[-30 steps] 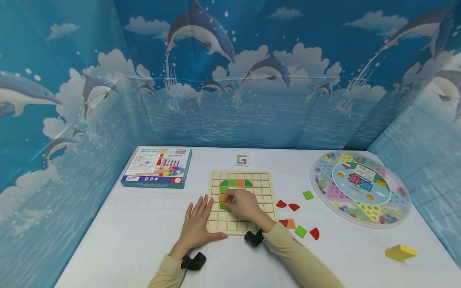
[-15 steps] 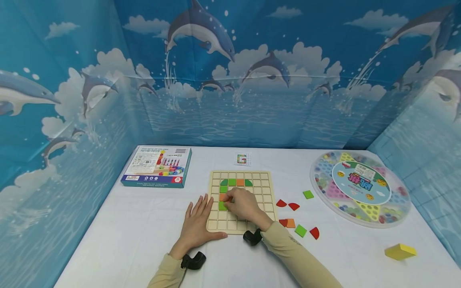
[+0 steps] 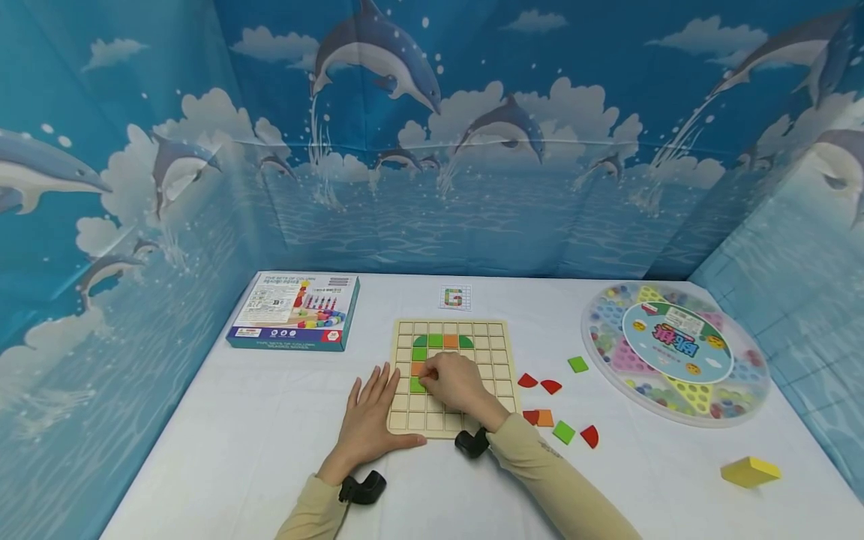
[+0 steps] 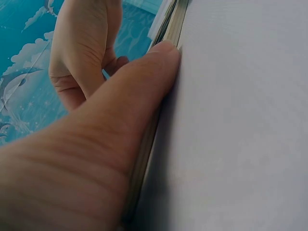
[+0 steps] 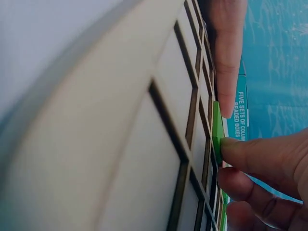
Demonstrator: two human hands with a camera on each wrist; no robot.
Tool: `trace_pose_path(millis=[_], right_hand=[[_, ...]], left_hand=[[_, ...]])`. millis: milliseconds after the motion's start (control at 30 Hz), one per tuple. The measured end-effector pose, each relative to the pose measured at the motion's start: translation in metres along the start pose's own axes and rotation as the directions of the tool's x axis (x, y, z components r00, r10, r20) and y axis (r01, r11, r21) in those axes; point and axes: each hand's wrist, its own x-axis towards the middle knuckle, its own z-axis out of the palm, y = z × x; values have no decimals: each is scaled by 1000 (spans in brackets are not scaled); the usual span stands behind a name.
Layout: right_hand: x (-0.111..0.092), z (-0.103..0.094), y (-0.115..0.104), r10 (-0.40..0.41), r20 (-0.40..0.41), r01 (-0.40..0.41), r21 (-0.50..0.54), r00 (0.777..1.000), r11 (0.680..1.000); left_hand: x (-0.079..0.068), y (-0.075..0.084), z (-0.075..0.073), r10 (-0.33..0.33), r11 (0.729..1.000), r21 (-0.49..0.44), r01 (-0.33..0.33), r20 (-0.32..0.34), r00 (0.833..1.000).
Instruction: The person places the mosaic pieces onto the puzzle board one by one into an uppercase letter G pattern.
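Note:
A wooden grid board (image 3: pixel 489 429) lies on the table, with green and orange square tiles and dark green quarter-round tiles in its upper left part. My right hand (image 3: pixel 457 382) is over the board, thumb and fingers bent together at a light green square tile (image 3: pixel 416 385). In the right wrist view the thumb touches this green tile (image 5: pixel 217 132), which sits at the grid; the fingers are curled beside it. My left hand (image 3: pixel 370 420) rests with straight, spread fingers against the board's left side, its thumb (image 4: pixel 156 62) along the near edge.
Right of the board lie several loose tiles: red quarter-rounds (image 3: pixel 589 436), green squares (image 3: pixel 563 433) and an orange square (image 3: pixel 544 418). A pattern card (image 3: pixel 455 298) is behind the board. Around stand a boxed bead set (image 3: pixel 290 311), a round marble game (image 3: pixel 675 352) and a yellow block (image 3: pixel 751 472).
Both hands stay almost in place. My right fingers remain at the green square tile, with only a very slight shift; the loose tiles lie as before.

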Motion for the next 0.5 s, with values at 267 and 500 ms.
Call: trace_pose_path(millis=[267, 500], right_hand=[[-7, -4, 5, -50, 45, 49, 15, 998, 999], [-25, -20, 15, -21, 53, 17, 72, 998, 997]], left_hand=[[1, 0, 0, 1, 1000, -1, -1, 2, 1000], [0, 0, 1, -3, 1000, 9, 3, 2, 1000]])
